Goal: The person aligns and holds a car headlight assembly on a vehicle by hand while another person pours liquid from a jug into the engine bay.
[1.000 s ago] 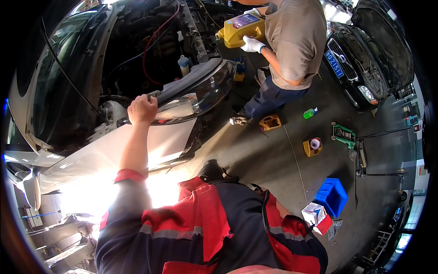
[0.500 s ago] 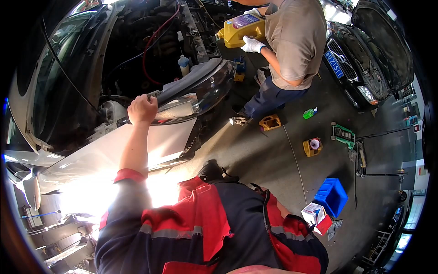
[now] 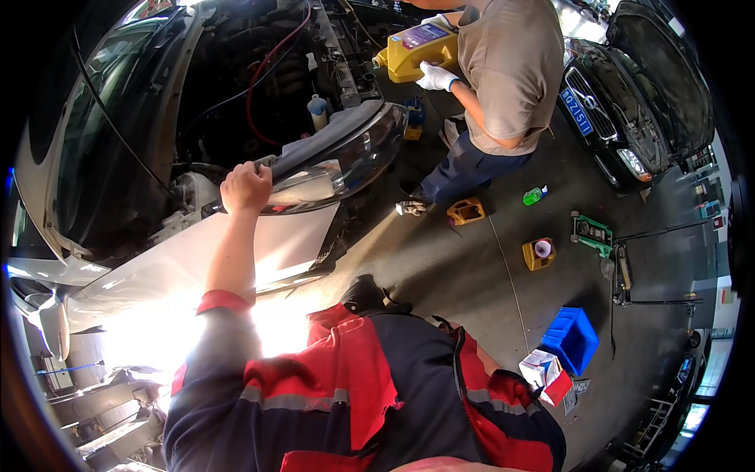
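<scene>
My left hand (image 3: 246,189) is closed over the fender edge of the light-coloured car, just behind the headlight (image 3: 314,185). Its fingers curl down into the engine bay side, so their tips are hidden. Below the wrist runs the pale fender (image 3: 295,236), brightly lit by the sun. The open engine bay (image 3: 244,86) lies beyond the hand, with a red hose (image 3: 253,94) and a small white-and-blue bottle (image 3: 317,110) in it. My right hand is out of sight; only part of that arm's sleeve (image 3: 511,393) shows.
A co-worker in white gloves holds a yellow jug (image 3: 421,51) at the car's front. Floor items include a yellow container (image 3: 465,211), green bottle (image 3: 535,195), yellow container with funnel (image 3: 539,253), green floor jack (image 3: 591,234), blue bin (image 3: 570,338) and carton (image 3: 543,370). A black car (image 3: 605,110) stands beyond.
</scene>
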Motion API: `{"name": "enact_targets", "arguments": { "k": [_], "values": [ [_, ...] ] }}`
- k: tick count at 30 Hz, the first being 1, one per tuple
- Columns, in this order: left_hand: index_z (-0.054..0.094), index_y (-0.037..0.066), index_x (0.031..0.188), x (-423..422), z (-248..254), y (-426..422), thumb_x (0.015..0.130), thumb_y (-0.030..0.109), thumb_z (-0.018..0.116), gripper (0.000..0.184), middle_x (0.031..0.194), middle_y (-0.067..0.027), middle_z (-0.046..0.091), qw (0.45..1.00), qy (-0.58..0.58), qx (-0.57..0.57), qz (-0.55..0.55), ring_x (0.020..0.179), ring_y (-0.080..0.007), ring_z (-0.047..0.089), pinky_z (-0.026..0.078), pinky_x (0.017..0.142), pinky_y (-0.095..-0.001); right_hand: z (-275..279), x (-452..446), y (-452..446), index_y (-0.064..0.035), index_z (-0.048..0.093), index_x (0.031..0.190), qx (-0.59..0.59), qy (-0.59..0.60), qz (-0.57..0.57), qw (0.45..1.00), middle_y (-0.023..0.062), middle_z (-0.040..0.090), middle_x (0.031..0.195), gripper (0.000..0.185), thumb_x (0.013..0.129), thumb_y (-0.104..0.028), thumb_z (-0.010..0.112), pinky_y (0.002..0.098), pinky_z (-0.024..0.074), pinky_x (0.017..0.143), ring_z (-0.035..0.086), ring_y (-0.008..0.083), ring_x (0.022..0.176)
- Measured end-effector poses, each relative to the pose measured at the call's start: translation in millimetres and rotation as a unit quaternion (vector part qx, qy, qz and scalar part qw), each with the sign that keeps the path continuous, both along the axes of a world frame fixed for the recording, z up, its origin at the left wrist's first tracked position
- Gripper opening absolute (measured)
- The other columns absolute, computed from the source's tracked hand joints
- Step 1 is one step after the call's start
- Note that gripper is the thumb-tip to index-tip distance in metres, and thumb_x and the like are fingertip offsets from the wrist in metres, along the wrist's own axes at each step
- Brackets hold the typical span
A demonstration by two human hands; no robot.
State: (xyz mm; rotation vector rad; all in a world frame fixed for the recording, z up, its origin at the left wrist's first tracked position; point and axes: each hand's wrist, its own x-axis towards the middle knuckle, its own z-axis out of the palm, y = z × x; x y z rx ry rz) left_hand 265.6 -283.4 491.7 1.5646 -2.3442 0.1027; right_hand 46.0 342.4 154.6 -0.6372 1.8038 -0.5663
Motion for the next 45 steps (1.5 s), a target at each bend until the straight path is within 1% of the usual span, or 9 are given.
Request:
{"name": "enact_targets", "arguments": {
  "k": [12,15,18,21,24,27,33,39,45],
  "values": [
    [0.069,0.008,0.084,0.4,-0.6,-0.2,0.092,0.036,0.057,0.032,0.091,-0.0118,0.071,1.0,0.007,-0.007,-0.004,0.092,-0.0338,0.068,0.052,0.082,-0.0482,0.2,-0.6,1.6,-0.0089,0.062,0.088,0.004,-0.067,-0.038,0.997,-0.0032,0.055,0.073,0.02,0.085,-0.028,0.067,0.0322,0.0425,0.062,0.052,0.0124,0.071],
    [0.069,0.008,0.084,0.7,-1.2,-0.1,0.092,0.036,0.057,0.032,0.091,-0.0118,0.071,1.0,0.009,-0.01,-0.005,0.091,-0.0337,0.069,0.052,0.082,-0.0481,3.7,3.9,2.8,-0.0087,0.062,0.088,-0.01,-0.067,-0.054,0.996,-0.0028,0.056,0.074,0.02,0.085,-0.028,0.067,0.0324,0.043,0.063,0.053,0.0126,0.072],
    [0.069,0.008,0.084,0.6,-1.3,-0.3,0.092,0.036,0.057,0.032,0.091,-0.0119,0.071,1.0,0.009,-0.008,-0.005,0.091,-0.0337,0.069,0.052,0.082,-0.0479,9.8,5.2,0.6,-0.0084,0.063,0.088,-0.024,-0.035,-0.039,0.998,-0.0022,0.057,0.073,0.022,0.085,-0.03,0.067,0.0336,0.0434,0.063,0.053,0.0141,0.072],
    [0.069,0.008,0.084,0.4,-1.6,-0.6,0.092,0.036,0.057,0.032,0.091,-0.0119,0.071,1.0,0.006,-0.008,-0.003,0.092,-0.0337,0.069,0.052,0.082,-0.0479,10.3,3.0,-1.4,-0.0073,0.063,0.088,0.002,0.009,0.007,1.0,-0.0001,0.057,0.073,0.025,0.085,-0.032,0.067,0.0353,0.0438,0.063,0.054,0.0157,0.072],
    [0.069,0.008,0.084,0.4,-0.7,-0.2,0.092,0.036,0.056,0.032,0.091,-0.0119,0.071,1.0,0.005,-0.007,-0.003,0.092,-0.0337,0.069,0.052,0.082,-0.048,5.8,-2.2,-3.5,-0.0065,0.063,0.088,0.019,-0.004,0.037,0.999,0.0019,0.057,0.072,0.029,0.084,-0.035,0.067,0.0365,0.0437,0.063,0.054,0.0168,0.072],
    [0.069,0.007,0.084,0.2,-0.5,0.0,0.092,0.036,0.056,0.033,0.092,-0.0121,0.072,1.0,0.004,-0.003,-0.002,0.092,-0.0338,0.069,0.052,0.082,-0.0481,4.7,3.8,0.4,-0.0069,0.063,0.086,-0.012,-0.004,-0.013,1.0,0.0029,0.056,0.07,0.029,0.083,-0.035,0.068,0.0373,0.0429,0.062,0.054,0.0168,0.071],
    [0.07,0.007,0.085,0.2,0.0,-0.5,0.092,0.036,0.056,0.033,0.093,-0.0122,0.072,1.0,0.002,0.003,0.0,0.093,-0.0339,0.069,0.052,0.083,-0.0481,-1.9,-1.7,-0.3,-0.0073,0.063,0.086,0.026,0.002,0.021,0.999,0.0028,0.057,0.07,0.029,0.083,-0.036,0.068,0.0377,0.0425,0.062,0.054,0.0172,0.07],
    [0.07,0.007,0.086,-0.1,-0.1,-0.5,0.092,0.036,0.056,0.033,0.092,-0.0124,0.072,1.0,0.002,0.004,0.001,0.092,-0.0341,0.069,0.052,0.083,-0.048,-4.0,0.9,2.7,-0.0073,0.063,0.088,-0.017,0.019,0.01,1.0,0.002,0.057,0.073,0.031,0.085,-0.037,0.068,0.0371,0.0436,0.063,0.054,0.0168,0.071],
    [0.07,0.007,0.086,-0.1,-1.3,-0.6,0.092,0.036,0.056,0.032,0.092,-0.0126,0.072,1.0,0.002,-0.001,0.001,0.092,-0.0342,0.069,0.052,0.083,-0.0482,-0.2,2.7,4.6,-0.0064,0.063,0.09,-0.026,-0.046,-0.043,0.998,-0.0001,0.058,0.074,0.031,0.085,-0.037,0.069,0.0359,0.0446,0.063,0.054,0.0149,0.073]
  ]
}}
